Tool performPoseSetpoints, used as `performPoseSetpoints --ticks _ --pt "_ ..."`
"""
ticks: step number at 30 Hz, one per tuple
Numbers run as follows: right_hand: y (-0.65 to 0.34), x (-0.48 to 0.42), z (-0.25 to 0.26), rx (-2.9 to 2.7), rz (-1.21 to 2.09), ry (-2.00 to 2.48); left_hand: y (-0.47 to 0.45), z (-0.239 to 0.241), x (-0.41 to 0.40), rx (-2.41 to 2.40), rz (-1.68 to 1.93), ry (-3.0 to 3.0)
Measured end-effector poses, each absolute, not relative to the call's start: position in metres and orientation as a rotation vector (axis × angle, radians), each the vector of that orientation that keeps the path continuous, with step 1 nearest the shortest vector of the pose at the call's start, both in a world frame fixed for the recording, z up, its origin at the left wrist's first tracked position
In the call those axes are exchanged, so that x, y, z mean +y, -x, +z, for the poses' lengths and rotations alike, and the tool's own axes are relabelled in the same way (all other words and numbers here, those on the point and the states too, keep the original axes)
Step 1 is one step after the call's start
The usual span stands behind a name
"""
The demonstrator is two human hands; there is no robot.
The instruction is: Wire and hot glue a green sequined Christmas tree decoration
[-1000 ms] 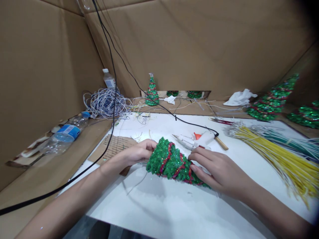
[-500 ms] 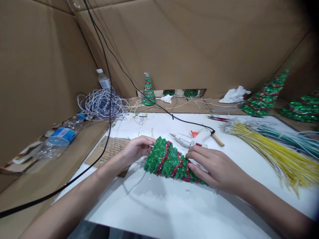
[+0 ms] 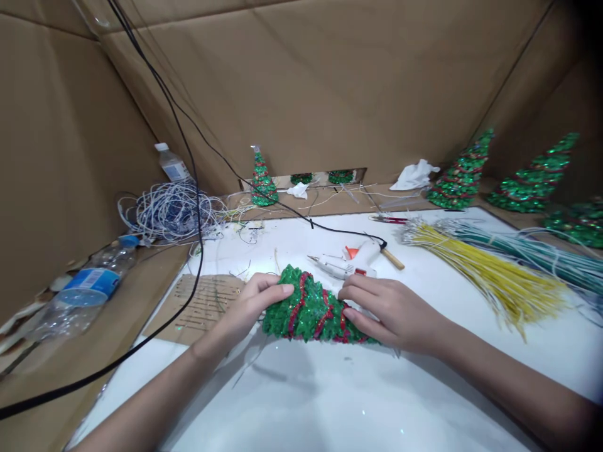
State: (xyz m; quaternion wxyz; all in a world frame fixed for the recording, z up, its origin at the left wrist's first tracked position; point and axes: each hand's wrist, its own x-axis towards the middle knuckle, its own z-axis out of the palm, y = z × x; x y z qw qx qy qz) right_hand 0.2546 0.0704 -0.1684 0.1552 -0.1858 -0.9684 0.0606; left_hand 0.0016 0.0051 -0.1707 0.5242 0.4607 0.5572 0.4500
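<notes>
A green glittery Christmas tree decoration (image 3: 313, 307) with red garland bands lies on its side between my hands, its wide base to the left. My left hand (image 3: 254, 301) grips the base end, the thumb laid over the green edge and the other fingers out of sight behind. At the narrow end, my right hand (image 3: 381, 307) has its fingers bent round the tree's upper side; the tip is hidden beneath that hand. Thin wires trail from the base. Just behind the tree rests a white glue gun (image 3: 346, 267) with an orange trigger.
A cardboard piece (image 3: 193, 307) holding rows of wires lies left on the white table (image 3: 301, 402). Yellow wire bundles (image 3: 490, 270) are at right, with red-handled tweezers (image 3: 391, 220) behind. Tangled wire (image 3: 174, 210), a bottle (image 3: 89, 289) and standing trees (image 3: 461, 172) line the edges. A black cable (image 3: 198, 220) hangs across.
My left thumb has come over the front of the tree's base, where it was behind the edge before. My right hand keeps its hold. The camera view has turned slightly right.
</notes>
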Motion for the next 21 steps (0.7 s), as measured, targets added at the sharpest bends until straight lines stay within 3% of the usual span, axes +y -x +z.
performPoseSetpoints --ticks 7,21 --pt "-0.2545 0.0703 -0.1684 -2.775 0.196 0.530 -0.0050 -0.1751 -0.0006 1.535 1.197 -0.885" --pt "-0.2539 0.0712 -0.1687 -2.779 0.221 0.546 -0.0114 -0.1722 -0.0027 1.493 1.171 -0.871"
